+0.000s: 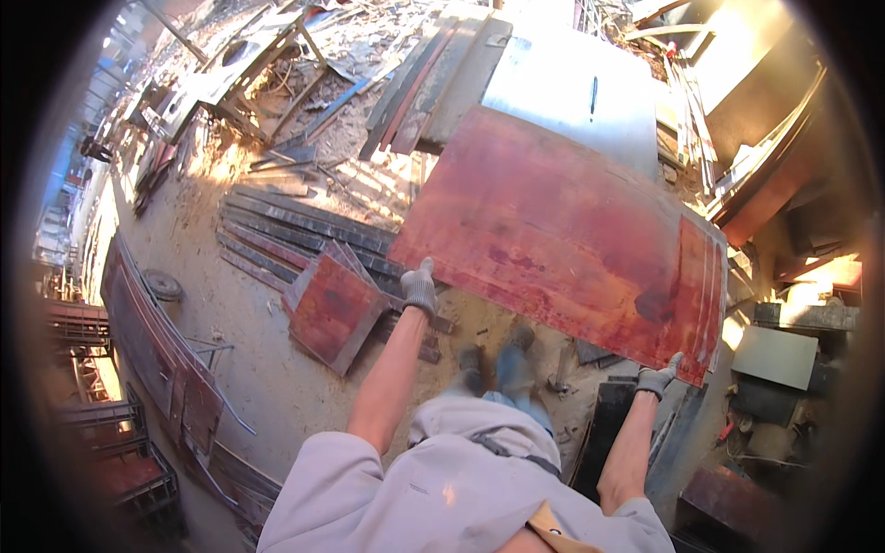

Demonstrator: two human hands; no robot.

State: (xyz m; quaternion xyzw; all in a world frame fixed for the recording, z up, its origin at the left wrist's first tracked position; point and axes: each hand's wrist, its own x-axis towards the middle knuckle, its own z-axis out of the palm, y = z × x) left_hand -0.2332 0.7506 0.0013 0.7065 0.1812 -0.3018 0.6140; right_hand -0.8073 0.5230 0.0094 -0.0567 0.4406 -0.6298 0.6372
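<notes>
1. While both of my arms reach forward, I hold a big red board (562, 240) up off the ground, so the lifting is done as far as I can judge; the board is not yet set down anywhere, and that part seems left to do.
2. It hangs tilted in front of me, its near edge at my hands and its far edge over a pale grey sheet (572, 92) lying beyond it.
3. My left hand (419, 288), in a grey glove, grips the near left corner of the board, fingers curled shut around the edge, arm stretched nearly straight.
4. My right hand (658, 378), gloved the same, clamps the near right corner, fingers wrapped over the edge by the streaked end; that elbow is bent more and the forearm rises steeply.
5. Below the board I see my shoes (502, 364) on the sandy ground (267, 369), blurred, so I cannot tell how they stand.
6. To my left a smaller red panel (334, 309) lies on a row of dark planks (295, 230), well apart from what I carry.
7. Scrap wood and rubble (304, 83) fill the far ground, with stacked panels along the left edge.
</notes>
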